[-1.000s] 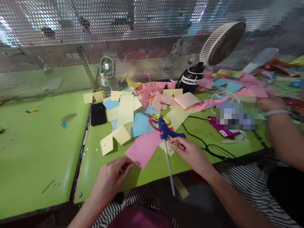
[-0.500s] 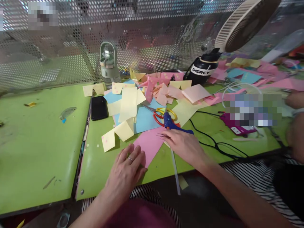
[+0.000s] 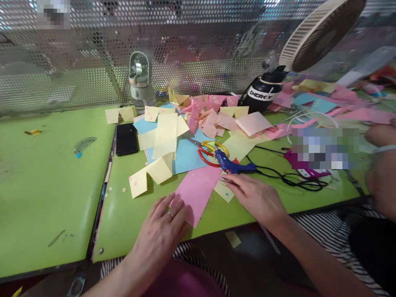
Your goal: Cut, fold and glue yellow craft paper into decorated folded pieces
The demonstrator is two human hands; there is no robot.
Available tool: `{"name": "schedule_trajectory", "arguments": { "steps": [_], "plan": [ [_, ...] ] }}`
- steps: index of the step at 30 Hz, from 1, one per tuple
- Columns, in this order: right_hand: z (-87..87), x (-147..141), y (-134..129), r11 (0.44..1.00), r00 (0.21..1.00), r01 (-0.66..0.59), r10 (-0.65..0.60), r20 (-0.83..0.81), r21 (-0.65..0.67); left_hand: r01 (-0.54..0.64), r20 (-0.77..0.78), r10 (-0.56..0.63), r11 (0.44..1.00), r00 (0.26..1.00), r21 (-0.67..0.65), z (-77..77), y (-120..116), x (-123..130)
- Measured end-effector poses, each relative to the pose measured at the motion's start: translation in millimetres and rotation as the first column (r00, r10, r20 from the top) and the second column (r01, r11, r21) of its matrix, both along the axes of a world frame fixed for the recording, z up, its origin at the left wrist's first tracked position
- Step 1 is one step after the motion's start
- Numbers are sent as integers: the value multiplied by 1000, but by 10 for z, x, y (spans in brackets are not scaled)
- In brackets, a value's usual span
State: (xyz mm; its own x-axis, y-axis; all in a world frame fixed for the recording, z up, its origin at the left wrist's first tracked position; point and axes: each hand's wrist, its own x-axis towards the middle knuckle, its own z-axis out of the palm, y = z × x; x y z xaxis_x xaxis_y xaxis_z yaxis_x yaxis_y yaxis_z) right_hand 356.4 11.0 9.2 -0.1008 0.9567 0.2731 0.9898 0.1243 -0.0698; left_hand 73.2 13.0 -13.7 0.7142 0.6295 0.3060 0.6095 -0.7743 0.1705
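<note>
My left hand [image 3: 168, 220] lies open over the lower left corner of a pink paper sheet [image 3: 198, 192], its fingers resting on it. My right hand [image 3: 256, 198] is closed around a pair of tweezers [image 3: 227, 180], whose thin metal tips point left near the sheet's right edge. Under those tips lies a pale yellow paper piece [image 3: 225, 192] with a teal dot. A narrow white strip [image 3: 271, 240] shows below my right wrist; I cannot tell if the hand holds it. Just beyond lie a blue glue gun [image 3: 233, 165] and scissors [image 3: 208, 154] with red and yellow handles.
Folded yellow cards [image 3: 151, 175], blue paper [image 3: 188, 156] and pink scraps [image 3: 213, 123] cover the middle. A phone [image 3: 126, 139], a clear bottle [image 3: 141, 88], a black bottle [image 3: 262, 93] and a fan [image 3: 324, 35] stand around. Black cord [image 3: 284, 177] runs right, towards another person's arm [image 3: 382, 181].
My right hand has moved right and slightly down, off the pink sheet, uncovering the yellow piece. The white strip has shifted right. The glue gun has turned a little; my left hand stays on the sheet.
</note>
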Motion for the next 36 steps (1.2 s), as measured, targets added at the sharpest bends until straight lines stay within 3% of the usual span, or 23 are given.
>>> {"name": "schedule_trajectory", "arguments": {
  "steps": [3, 7, 8, 10, 12, 14, 17, 19, 21, 23, 28, 33, 36],
  "plan": [
    [38, -128, 35, 992, 982, -129, 127, -141, 0, -79, -79, 84, 995, 993, 66, 148, 170, -145],
    [68, -396, 198, 960, 948, -277, 268, -174, -29, -303, -107, 305, 952, 946, 38, 480, 654, -361],
    [71, -459, 251, 954, 942, -297, 287, -173, -35, -372, -111, 369, 928, 923, -4, 546, 788, -396],
    [74, -565, 358, 946, 936, -319, 307, -171, -52, -385, -146, 361, 899, 921, -206, 618, 1027, -434],
    [76, -635, 452, 940, 937, -325, 305, -170, -103, -324, -136, 297, 792, 945, -517, 618, 1202, -441],
    [83, -668, 522, 932, 938, -325, 295, -180, -163, -332, -134, 316, 738, 939, -587, 598, 1303, -454],
    [113, -669, 585, 924, 937, -322, 278, -212, -209, -321, -80, 353, 704, 932, -634, 660, 1342, -567],
    [140, -657, 613, 926, 940, -310, 264, -217, -217, -240, 67, 401, 665, 914, -707, 792, 1323, -715],
    [160, -648, 638, 928, 949, -288, 243, -203, -237, -160, 241, 485, 647, 841, -746, 953, 1286, -885],
    [164, -651, 659, 923, 958, -264, 218, -184, -280, -169, 299, 540, 654, 787, -737, 1090, 1241, -1036],
    [153, -742, 717, 905, 971, -227, 183, -153, -358, -291, 182, 547, 664, 817, -689, 1200, 1149, -1210],
    [334, -972, 879, 932, 974, -201, 157, -162, -302, -297, -42, 365, 680, 930, -670, 1060, 1121, -1184],
    [470, -995, 964, 935, 976, -183, 134, -174, -304, -280, -115, 279, 672, 953, -685, 930, 1092, -1137]
  ]
}}
